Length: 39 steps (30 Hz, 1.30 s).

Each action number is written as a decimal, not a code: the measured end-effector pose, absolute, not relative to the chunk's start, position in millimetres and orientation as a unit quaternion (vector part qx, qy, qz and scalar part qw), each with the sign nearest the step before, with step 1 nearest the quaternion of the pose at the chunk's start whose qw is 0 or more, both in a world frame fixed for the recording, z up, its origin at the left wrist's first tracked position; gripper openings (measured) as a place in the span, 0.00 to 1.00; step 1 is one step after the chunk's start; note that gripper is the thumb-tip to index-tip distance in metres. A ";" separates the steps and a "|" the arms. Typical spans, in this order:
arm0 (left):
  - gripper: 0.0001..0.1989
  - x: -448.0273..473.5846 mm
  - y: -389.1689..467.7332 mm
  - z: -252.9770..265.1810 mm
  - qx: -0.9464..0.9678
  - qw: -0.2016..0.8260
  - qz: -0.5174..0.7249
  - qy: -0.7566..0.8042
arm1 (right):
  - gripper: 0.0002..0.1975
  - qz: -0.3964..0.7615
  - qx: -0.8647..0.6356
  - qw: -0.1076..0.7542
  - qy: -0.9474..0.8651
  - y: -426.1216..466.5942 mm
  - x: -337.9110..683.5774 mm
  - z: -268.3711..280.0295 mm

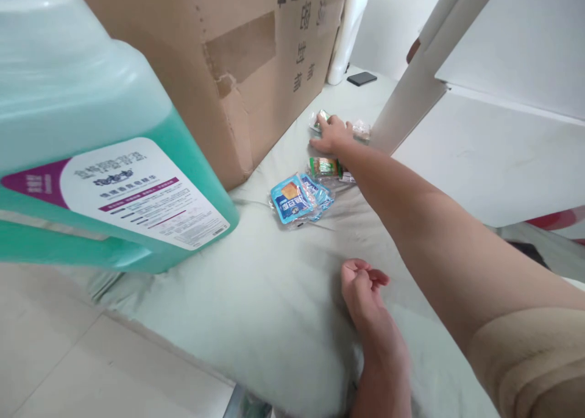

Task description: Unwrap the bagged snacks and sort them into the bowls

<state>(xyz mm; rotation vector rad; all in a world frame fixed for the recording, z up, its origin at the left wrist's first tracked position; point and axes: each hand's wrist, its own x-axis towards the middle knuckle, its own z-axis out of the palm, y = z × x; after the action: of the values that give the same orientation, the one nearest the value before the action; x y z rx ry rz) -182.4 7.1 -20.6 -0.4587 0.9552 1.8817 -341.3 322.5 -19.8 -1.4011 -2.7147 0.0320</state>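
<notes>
My right hand (334, 135) reaches far over the pale green cloth, fingers spread, with its fingertips on a small clear-and-green snack packet (323, 116). Just past its little-finger side lies another clear packet (362, 129). Below the wrist is a green-and-yellow snack packet (323, 166), partly covered by the forearm. Several blue snack packets (292, 198) are piled nearer to me, left of the arm. My left hand (365, 290) rests low over the cloth, loosely curled with its fingers a little apart, and nothing shows in it.
A large jug of green liquid (196, 180) stands at the left, beside a tall cardboard box (260, 89). Farther back are a white bottle (350, 31) and a black phone-like object (361, 78). A white box-like structure (498, 144) borders the right. Tiled floor (91, 369) shows at lower left.
</notes>
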 end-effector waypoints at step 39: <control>0.09 -178.7 10.4 -22.3 -0.211 0.491 0.742 0.404 | 0.37 0.034 -0.572 0.156 -0.805 331.8 -333.7 -10.9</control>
<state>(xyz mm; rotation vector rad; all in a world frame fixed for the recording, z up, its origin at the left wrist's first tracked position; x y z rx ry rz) -178.7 10.4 -22.3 -0.5127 0.9815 1.8013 -333.7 331.8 -10.9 -1.6370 -2.3048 0.0979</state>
